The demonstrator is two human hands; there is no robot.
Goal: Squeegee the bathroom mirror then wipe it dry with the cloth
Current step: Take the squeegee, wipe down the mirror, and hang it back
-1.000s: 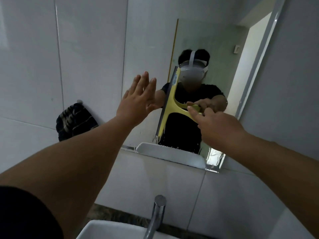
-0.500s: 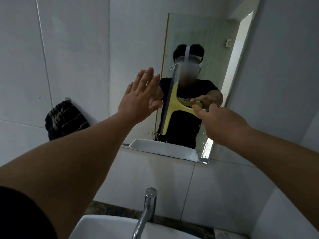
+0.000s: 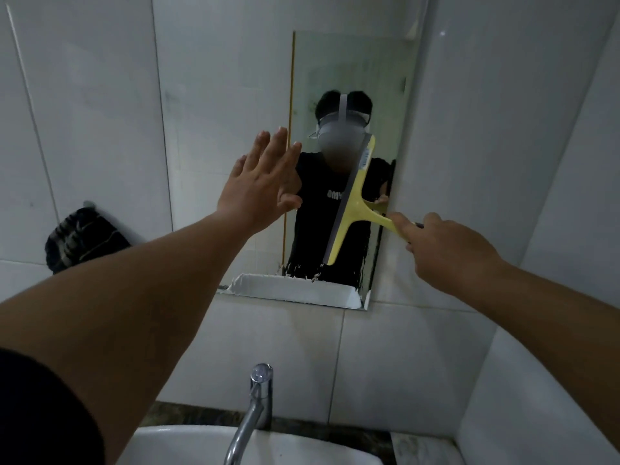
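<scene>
A tall narrow mirror [image 3: 345, 82] hangs on the white tiled wall above the sink. My right hand [image 3: 446, 250] grips the handle of a yellow squeegee [image 3: 352, 203], whose blade stands nearly upright against the right half of the glass. My left hand [image 3: 261, 182] is raised flat, fingers spread, at the mirror's left edge; whether it touches the glass or wall I cannot tell. A dark striped cloth [image 3: 80, 239] hangs on the wall at the left. Water streaks show along the mirror's lower part.
A chrome faucet [image 3: 251, 411] rises over the white sink basin [image 3: 188, 444] at the bottom. A wall corner stands close on the right, beside the mirror's right edge. A person's reflection fills the mirror.
My right hand has drawn the squeegee rightward across the glass, from the middle toward the right edge. The left hand stays raised at the mirror's left edge. The view has shifted.
</scene>
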